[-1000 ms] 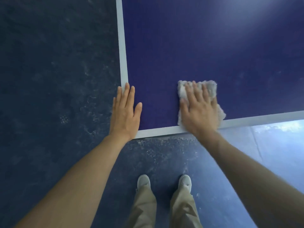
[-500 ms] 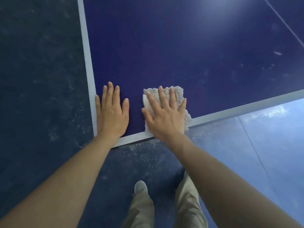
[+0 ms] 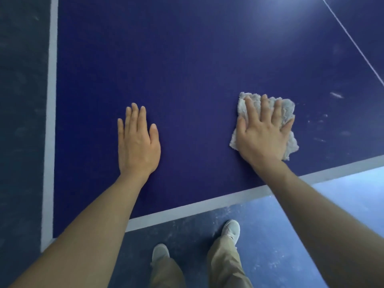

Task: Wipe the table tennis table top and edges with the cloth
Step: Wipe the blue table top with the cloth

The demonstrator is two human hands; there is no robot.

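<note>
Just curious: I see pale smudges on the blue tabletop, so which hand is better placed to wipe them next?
Probably the right hand: it presses the cloth, beside the smudges.

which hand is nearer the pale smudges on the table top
Right. The right hand, flat on the cloth, lies just beside the smudges; the left hand rests far across the table top.

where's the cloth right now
In the head view the cloth lies flat on the blue table top, right of centre, under the right hand, a little in from the near white edge line.
</note>
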